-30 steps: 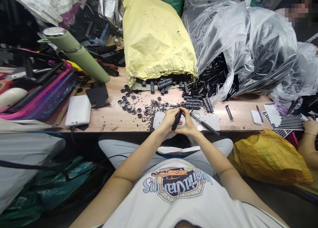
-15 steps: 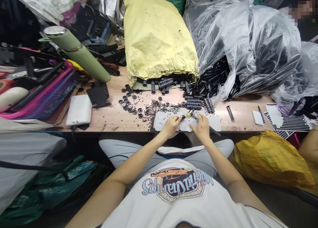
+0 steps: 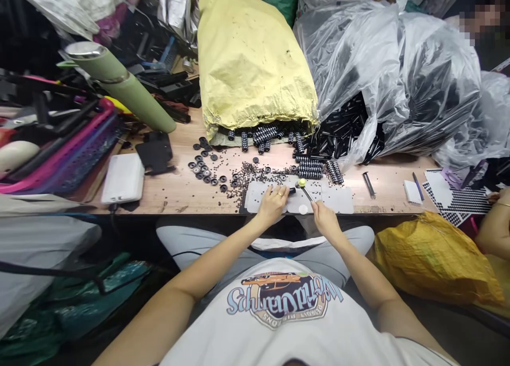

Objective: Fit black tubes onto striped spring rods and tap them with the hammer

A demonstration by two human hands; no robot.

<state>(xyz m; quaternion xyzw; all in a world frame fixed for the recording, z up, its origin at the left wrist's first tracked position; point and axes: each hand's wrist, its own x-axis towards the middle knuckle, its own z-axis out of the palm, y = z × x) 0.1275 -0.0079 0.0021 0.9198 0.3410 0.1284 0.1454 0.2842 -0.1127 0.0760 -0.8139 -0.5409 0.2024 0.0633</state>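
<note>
My left hand (image 3: 273, 203) rests on the pale mat (image 3: 338, 198) at the table's front edge, its fingers closed on a short black tube (image 3: 293, 189) that pokes out to the right. In my right hand (image 3: 325, 217) is a small hammer (image 3: 307, 193), gripped by its handle. The hammer's yellow-tipped head lies just right of the tube's end; whether they touch I cannot tell. Black studded rollers (image 3: 309, 168) sit right behind the mat. Many tiny dark pieces (image 3: 255, 170) are strewn behind and left of my left hand, with black round caps (image 3: 205, 170) farther left.
A yellow sack (image 3: 255, 63) spills studded rollers at the back. Beside it, a clear plastic bag (image 3: 398, 79) holds black tubes. A green flask (image 3: 123, 87), a white box (image 3: 123, 178) and a pink basket (image 3: 59, 153) stand left. Another person's arm (image 3: 496, 222) shows at far right.
My right hand has drawn back toward me and closed around the hammer's handle, which now points into my palm. The hammer's head has shifted slightly left. My left hand has hardly moved.
</note>
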